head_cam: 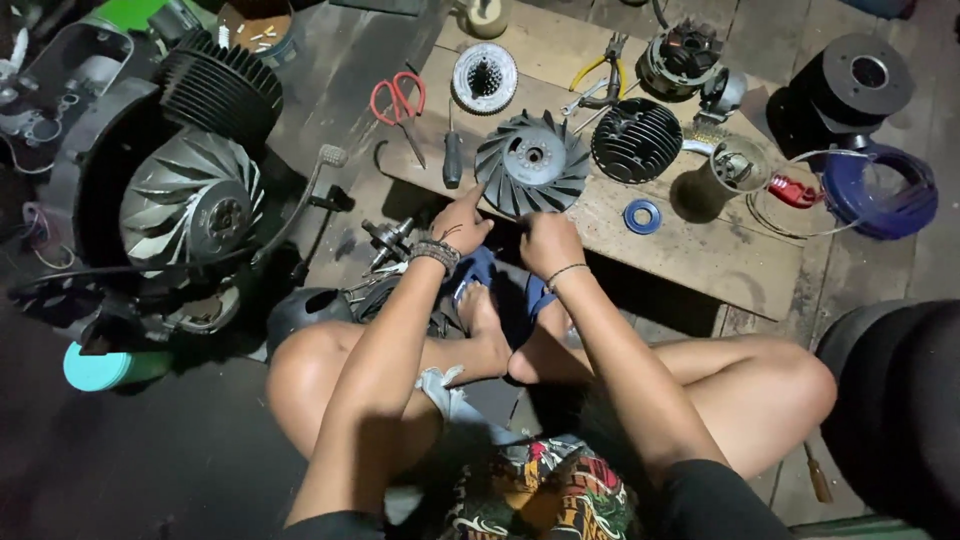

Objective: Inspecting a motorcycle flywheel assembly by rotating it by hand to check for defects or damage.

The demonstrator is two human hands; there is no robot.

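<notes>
Wooden board on floor, carrying parts. Fan wheel at board's near edge. Finned cylinder beside it. Left hand open, fingertip touching fan wheel rim. Right hand loosely curled at wheel's near rim, holding nothing visible. Red-handled scissors further left. Blue ring right.

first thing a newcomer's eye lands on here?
Probably the dark finned fan wheel on the wooden board at centre, with the left hand and right hand at its near edge. Next, the larger silver fan in the engine housing on the floor at left. Red-handled scissors and a ribbed black cylinder flank the wheel.
</notes>
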